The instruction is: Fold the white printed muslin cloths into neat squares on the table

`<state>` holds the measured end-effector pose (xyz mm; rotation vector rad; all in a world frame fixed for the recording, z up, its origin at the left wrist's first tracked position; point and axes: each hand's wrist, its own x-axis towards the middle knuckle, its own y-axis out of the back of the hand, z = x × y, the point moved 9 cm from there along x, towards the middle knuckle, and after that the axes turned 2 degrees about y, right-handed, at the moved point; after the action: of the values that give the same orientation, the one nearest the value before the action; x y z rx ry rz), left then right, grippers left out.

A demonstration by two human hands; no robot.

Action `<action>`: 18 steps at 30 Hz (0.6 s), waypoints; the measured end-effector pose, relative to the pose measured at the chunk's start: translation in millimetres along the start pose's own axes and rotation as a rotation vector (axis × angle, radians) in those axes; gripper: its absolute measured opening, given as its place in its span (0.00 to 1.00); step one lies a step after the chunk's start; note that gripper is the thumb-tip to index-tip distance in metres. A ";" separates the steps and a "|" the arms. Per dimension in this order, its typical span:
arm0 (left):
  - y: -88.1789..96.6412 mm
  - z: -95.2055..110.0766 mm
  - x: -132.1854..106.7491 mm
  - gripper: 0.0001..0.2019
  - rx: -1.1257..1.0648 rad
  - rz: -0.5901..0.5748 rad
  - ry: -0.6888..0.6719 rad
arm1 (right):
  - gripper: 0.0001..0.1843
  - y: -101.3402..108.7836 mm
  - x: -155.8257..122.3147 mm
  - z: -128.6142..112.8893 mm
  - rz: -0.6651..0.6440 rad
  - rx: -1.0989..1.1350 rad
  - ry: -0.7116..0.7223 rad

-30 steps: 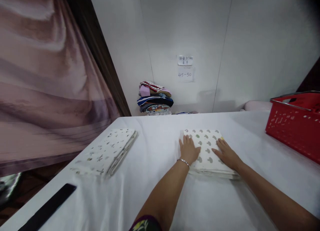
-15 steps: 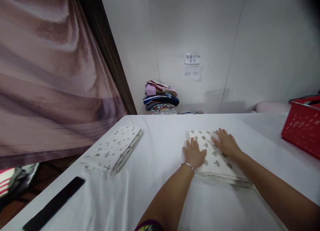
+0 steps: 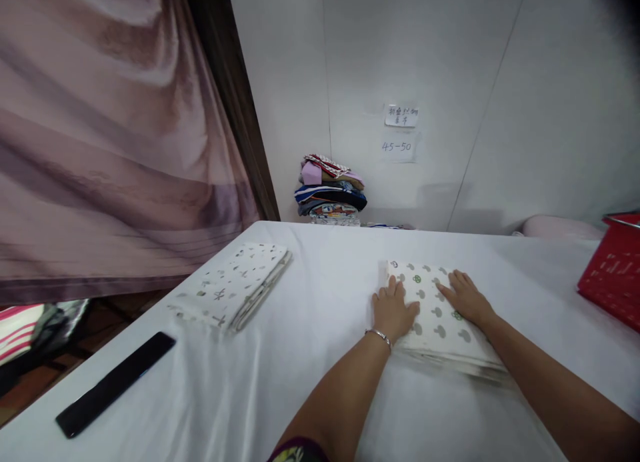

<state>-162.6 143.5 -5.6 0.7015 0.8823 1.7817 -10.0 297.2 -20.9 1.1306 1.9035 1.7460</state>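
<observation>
A folded white cloth (image 3: 435, 315) with grey and green mushroom-like prints lies flat in front of me, its layers showing along the near edge. On its left edge rests my left hand (image 3: 394, 310), fingers spread, a silver bracelet at the wrist. My right hand (image 3: 467, 298) lies along the opposite edge with its fingers stretched out. Neither hand grips the cloth; both touch it from above. Farther left on the table lies another folded white cloth (image 3: 237, 279) with small scattered prints.
A long black flat object (image 3: 117, 382) lies at the white table's (image 3: 320, 282) left edge. A red basket (image 3: 614, 272) stands at the right. Behind the table rises a stack of folded fabrics (image 3: 331, 192). A pink curtain (image 3: 110, 129) hangs at the left.
The whole view has shifted, so things appear slightly farther right. My right hand has slid a little toward the cloth's right edge; my left hand stays at the left edge.
</observation>
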 end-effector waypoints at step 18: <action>0.0 -36.6 -42.7 0.36 -0.656 -0.138 0.448 | 0.48 36.7 -133.1 38.1 -0.063 0.497 -0.668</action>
<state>-176.6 94.4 -29.2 -0.1833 0.5453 1.9733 113.3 224.9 -30.0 1.5457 1.9164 0.7074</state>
